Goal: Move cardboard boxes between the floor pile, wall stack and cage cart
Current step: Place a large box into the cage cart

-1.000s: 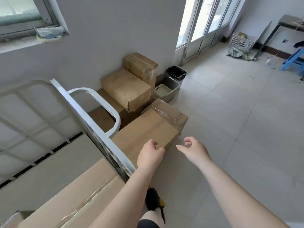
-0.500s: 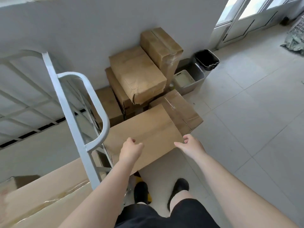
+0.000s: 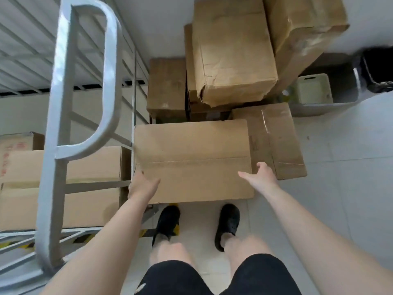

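A flat box (image 3: 191,160) is seen lying on the floor just in front of two black shoes (image 3: 227,225), its left edge against the cage cart (image 3: 63,133). The left hand (image 3: 143,186) is laid on the box's near left corner, thumb on top and fingers dropped over the side edge; how tightly they are curled cannot be told. The right hand (image 3: 261,177) is held spread at the right edge, thumb stretched across the top and fingers bent at the side. A taped box (image 3: 274,141) is set touching the flat box on the right. Behind them, a wall stack (image 3: 231,52) of crumpled boxes is piled against the white wall. More boxes (image 3: 63,188) are held inside the cart. A grey bin (image 3: 323,103) and a black bin (image 3: 376,71) are placed right of the stack
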The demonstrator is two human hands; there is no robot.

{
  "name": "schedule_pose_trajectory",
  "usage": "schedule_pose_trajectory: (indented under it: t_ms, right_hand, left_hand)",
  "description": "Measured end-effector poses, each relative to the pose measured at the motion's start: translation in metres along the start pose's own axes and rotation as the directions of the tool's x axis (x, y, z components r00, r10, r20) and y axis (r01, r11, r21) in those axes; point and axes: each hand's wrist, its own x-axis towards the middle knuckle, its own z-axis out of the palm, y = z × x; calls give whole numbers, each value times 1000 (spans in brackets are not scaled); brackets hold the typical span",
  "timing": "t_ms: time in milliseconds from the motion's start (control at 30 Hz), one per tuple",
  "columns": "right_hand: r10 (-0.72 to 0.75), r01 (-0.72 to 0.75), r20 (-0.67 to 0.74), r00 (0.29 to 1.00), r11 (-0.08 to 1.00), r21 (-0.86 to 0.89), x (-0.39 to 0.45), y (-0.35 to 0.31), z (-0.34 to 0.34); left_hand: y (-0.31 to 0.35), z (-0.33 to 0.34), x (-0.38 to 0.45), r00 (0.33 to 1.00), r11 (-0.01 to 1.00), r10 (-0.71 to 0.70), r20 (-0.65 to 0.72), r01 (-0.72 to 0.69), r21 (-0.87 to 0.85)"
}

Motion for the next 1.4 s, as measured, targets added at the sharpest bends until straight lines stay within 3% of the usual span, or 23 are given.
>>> schedule_pose_trajectory:
  t_ms: [267, 400, 600, 800, 967, 1133, 1400]
  right_hand:
    - [97, -95, -12, 995, 990, 106, 118, 11, 55]
    - [153, -146, -17, 988, 966, 212, 149, 19, 70]
    - [146, -96, -139, 979, 946, 310, 150, 21, 72]
    - [110, -50, -202, 973, 958, 282, 114, 21, 39]
    - [79, -11, -258, 963, 967, 255, 46, 25, -16]
    - [50, 21, -284, 958, 970, 243, -23, 45, -81]
    - [-30, 90, -289, 957, 976, 198, -101, 72, -139]
  left_hand:
    - [-11, 39, 125, 984, 994, -102, -146, 108, 34]
    - [-15, 51, 163, 972, 987, -153, -177, 144, -66]
    - [-15, 56, 167, 950, 973, -164, -267, 112, -200]
    - [-15, 34, 117, 944, 981, -145, -295, 99, -165]
    - [5, 8, 22, 932, 989, -130, -337, 100, -105]
    - [14, -16, -73, 942, 997, -41, -332, 14, -81]
    - [-12, -39, -186, 951, 983, -8, -308, -48, -175]
